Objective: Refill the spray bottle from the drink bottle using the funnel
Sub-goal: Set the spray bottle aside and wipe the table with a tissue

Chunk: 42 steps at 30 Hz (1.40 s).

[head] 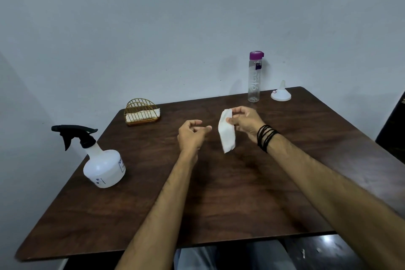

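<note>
A white spray bottle [103, 165] with a black trigger head stands at the table's left edge. Far back on the right stands a clear drink bottle [254, 78] with its purple cap on. Beside it, a white funnel [280, 94] sits upside down, spout up. My right hand [245, 121] pinches a folded white tissue [226, 135] above the middle of the table. My left hand [191, 136] hovers just left of the tissue, fingers loosely curled, holding nothing.
A gold wire napkin holder [141, 112] with white napkins sits at the back left of the dark wooden table [219, 193]. A grey wall rises directly behind the table. Black bands circle my right wrist.
</note>
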Available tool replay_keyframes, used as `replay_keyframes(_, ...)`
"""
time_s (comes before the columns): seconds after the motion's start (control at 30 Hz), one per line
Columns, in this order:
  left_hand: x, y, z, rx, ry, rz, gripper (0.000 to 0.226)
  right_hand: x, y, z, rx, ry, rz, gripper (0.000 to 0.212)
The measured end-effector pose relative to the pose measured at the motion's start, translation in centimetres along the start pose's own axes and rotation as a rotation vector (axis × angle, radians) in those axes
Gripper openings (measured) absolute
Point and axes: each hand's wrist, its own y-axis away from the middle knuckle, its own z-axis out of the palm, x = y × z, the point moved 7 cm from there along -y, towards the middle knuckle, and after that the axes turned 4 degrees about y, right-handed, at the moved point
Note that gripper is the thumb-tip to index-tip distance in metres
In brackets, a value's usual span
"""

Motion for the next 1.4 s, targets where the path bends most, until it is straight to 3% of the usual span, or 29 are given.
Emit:
replay_keyframes(0.13,-0.3,-1.3,-3.0,0.13,-0.174,0.048,0.02,0.2,0.1,-1.2,-0.187,0.195,0.138,0.028)
replay_keyframes(0.17,-0.2,-1.4,-3.5,0.132,-0.247,0.072,0.021,0.5,-0.1,-1.8,-0.142,0.376,0.111,0.028)
replay_keyframes(0.23,-0.3,-1.7,-4.1,0.099,-0.456,0.113,0.03,0.2,-0.4,-3.0,0.111,0.818,-0.074,0.028)
replay_keyframes(0.3,-0.5,-2.0,-4.3,0.038,-0.696,0.169,0.044,-0.9,0.8,-2.6,0.271,0.998,-0.326,0.022)
replay_keyframes(0.37,-1.0,-2.4,-4.7,-0.02,-0.863,0.218,0.054,-0.4,1.7,-1.0,0.127,1.03,-0.449,0.02)
replay_keyframes(0.5,-3.1,-3.1,-5.5,-0.11,-1.009,0.2,0.061,3.9,4.0,2.7,-0.349,1.454,-0.491,0.043)
replay_keyframes(0.6,-4.5,-3.0,-5.5,-0.162,-1.092,0.166,0.059,4.3,5.5,3.6,-0.31,1.656,-0.643,0.047)
replay_keyframes(0.67,-4.8,-3.2,-5.3,-0.191,-1.14,0.17,0.058,4.0,6.3,4.4,-0.291,1.595,-0.764,0.042)
replay_keyframes(0.8,-5.2,-4.2,-5.9,-0.251,-1.23,0.122,0.065,4.0,6.7,5.5,-0.322,1.418,-0.764,0.027)
replay_keyframes(0.97,-5.8,-4.2,-6.8,-0.262,-1.274,0.134,0.074,2.9,2.8,6.8,-0.181,1.575,-0.69,0.041)
replay_keyframes(1.07,-5.9,-4.3,-7.0,-0.279,-1.277,0.146,0.073,3.4,1.3,7.9,-0.208,1.628,-0.667,0.036)
replay_keyframes(1.13,-5.9,-4.6,-7.3,-0.31,-1.283,0.158,0.072,3.0,0.7,8.2,-0.312,1.483,-0.569,0.024)
replay_keyframes(1.27,-5.9,-5.2,-7.7,-0.323,-1.286,0.18,0.069,2.0,0.0,8.3,-0.509,0.969,-0.308,0.016)
replay_keyframes(1.33,-5.9,-5.2,-7.7,-0.318,-1.289,0.187,0.068,2.2,-1.0,8.3,-0.435,0.795,-0.207,0.025)
replay_keyframes(1.4,-5.8,-5.2,-7.7,-0.317,-1.286,0.196,0.067,2.1,-2.5,8.0,-0.221,0.865,-0.253,0.026)
